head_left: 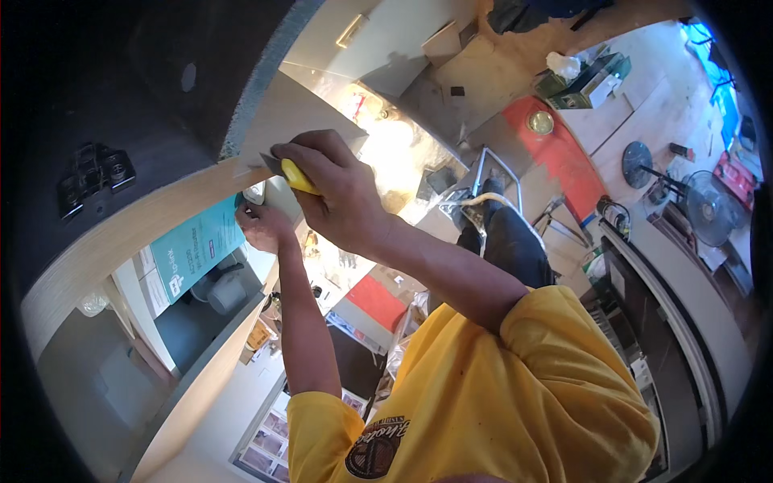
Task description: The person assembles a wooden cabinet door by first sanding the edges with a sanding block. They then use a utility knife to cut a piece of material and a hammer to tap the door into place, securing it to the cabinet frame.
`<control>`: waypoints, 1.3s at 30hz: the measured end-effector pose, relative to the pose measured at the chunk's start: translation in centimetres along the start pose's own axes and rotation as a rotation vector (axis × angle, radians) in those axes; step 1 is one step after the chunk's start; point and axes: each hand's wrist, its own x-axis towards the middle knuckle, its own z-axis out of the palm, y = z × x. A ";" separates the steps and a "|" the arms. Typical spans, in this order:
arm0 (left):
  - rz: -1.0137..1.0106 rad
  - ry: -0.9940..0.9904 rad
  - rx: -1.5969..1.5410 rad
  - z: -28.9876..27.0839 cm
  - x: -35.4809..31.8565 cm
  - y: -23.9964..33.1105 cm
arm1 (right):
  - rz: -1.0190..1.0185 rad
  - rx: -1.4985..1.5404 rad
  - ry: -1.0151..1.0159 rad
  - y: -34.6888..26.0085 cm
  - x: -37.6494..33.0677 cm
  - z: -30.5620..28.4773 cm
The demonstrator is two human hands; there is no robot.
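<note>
My right hand [342,189] is closed around the yellow handle of a putty knife [299,177]. Its thin blade points left and reaches the wood-coloured edge [213,179] of a cabinet, close to the lower corner of a dark panel [153,72]. Lower and to the left, my left hand [266,228] has its fingers curled beside a small whitish rounded thing [254,193] at the cabinet's underside. What those fingers grip, if anything, is hidden. Just left of that hand, a teal box [193,248] stands inside the cabinet opening.
A hinge [97,179] is fixed to the dark panel. Far below are my legs and a metal frame [485,173] with a curved rail. A bright lit patch [398,157] lies beneath my hands. To the right stand a fan [713,209], a green box [592,84] and a tape roll [541,122].
</note>
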 end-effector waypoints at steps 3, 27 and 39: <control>-0.002 0.033 0.010 0.0 0.0 0.0 | -0.131 -0.030 0.024 0.6 0.9 -0.3; 0.534 -0.134 0.549 -3.8 2.7 -7.0 | 0.521 -0.857 -0.902 49.9 -30.3 -15.5; 0.513 -0.070 0.471 -4.8 2.8 -8.3 | 0.056 -0.727 -0.710 61.8 -29.2 -11.9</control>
